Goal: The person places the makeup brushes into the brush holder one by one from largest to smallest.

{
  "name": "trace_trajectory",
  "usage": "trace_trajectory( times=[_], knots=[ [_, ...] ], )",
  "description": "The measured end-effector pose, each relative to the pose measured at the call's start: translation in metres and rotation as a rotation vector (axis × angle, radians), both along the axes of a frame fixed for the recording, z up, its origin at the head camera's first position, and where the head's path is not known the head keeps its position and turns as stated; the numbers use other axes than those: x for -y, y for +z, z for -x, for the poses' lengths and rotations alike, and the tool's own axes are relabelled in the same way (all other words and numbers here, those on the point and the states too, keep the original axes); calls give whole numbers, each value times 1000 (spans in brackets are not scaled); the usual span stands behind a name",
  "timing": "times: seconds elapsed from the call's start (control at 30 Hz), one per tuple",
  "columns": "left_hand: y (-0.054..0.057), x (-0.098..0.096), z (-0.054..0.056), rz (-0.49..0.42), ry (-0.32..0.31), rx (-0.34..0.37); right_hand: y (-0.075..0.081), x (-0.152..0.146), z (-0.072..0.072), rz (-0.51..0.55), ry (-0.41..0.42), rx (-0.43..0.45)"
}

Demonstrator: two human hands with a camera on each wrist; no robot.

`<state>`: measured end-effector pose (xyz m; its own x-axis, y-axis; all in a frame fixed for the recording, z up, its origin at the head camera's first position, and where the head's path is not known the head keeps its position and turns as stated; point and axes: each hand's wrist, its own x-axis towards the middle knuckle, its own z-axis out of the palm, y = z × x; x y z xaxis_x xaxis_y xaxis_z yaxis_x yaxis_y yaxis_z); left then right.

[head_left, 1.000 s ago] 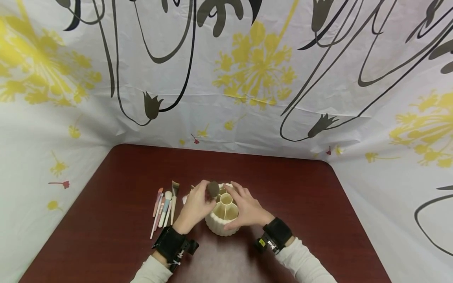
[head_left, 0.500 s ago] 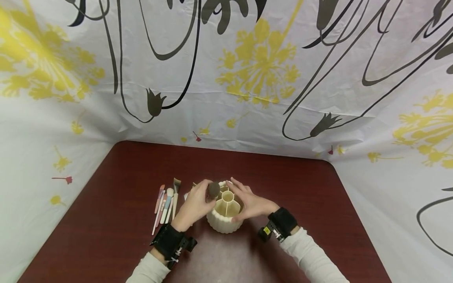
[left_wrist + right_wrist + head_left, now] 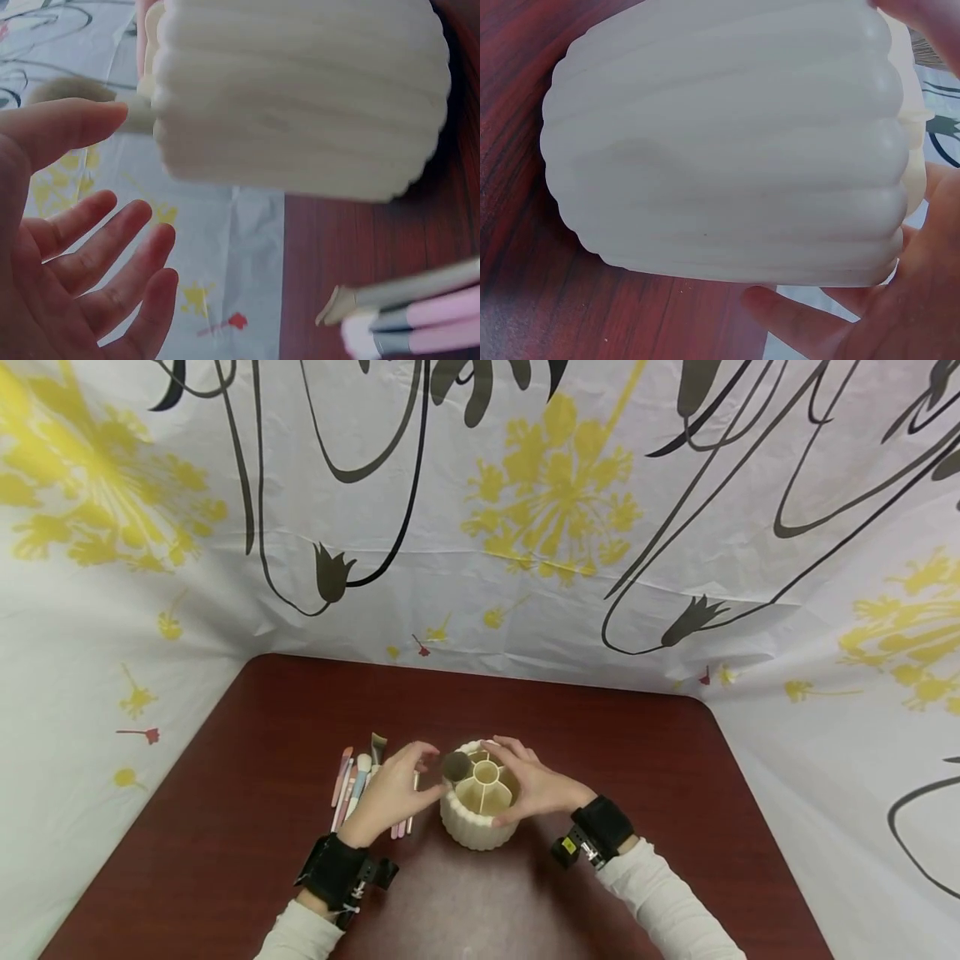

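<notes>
A cream, ribbed makeup brush holder (image 3: 480, 831) with several compartments stands upright on the table. One makeup brush (image 3: 456, 767), with a full dark head, stands in a left compartment, its head above the rim. My left hand (image 3: 390, 797) is just left of it, fingers spread and loosely bent, holding nothing. In the left wrist view the thumb overlaps the brush's pale neck (image 3: 139, 116); whether it touches is unclear. My right hand (image 3: 546, 789) holds the holder by its right rim, thumb in front and fingers at the back. The right wrist view shows the holder's ribbed wall (image 3: 727, 150) close up.
Left of the holder lie several makeup brushes (image 3: 362, 768), partly covered by my left hand. Pink-handled brushes (image 3: 442, 326) lie nearer the holder. A patterned white cloth (image 3: 525, 627) hangs behind the dark red table (image 3: 637, 752).
My left hand has let go of the makeup brush and drawn back left, its fingers spreading. The brush now stands in the holder. My right hand stays at the rim.
</notes>
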<state>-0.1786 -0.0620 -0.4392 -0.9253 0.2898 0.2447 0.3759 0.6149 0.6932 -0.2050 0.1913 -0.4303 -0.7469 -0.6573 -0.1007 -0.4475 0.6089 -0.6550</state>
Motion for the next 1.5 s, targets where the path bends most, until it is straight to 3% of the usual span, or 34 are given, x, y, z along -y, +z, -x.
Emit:
trace_trajectory(
  times=[0.37, 0.77, 0.93, 1.2, 1.37, 1.5],
  knots=[
    [-13, 22, 5, 58, 28, 27, 5, 3, 0, -58, -29, -69],
    [-28, 34, 8, 110, 71, 159, 10, 13, -4, -201, -99, -133],
    [-35, 39, 10, 123, 87, 163, 5, 13, -6, -186, -116, -102],
    [-40, 44, 11, 122, 104, 170, 3, 3, 0, -65, 10, 25],
    [-45, 47, 12, 159, 122, 160, 6, 1, 2, -31, 57, 37],
    [-50, 49, 15, 188, 148, 156, 7, 3, 3, -37, 39, 19]
  ],
)
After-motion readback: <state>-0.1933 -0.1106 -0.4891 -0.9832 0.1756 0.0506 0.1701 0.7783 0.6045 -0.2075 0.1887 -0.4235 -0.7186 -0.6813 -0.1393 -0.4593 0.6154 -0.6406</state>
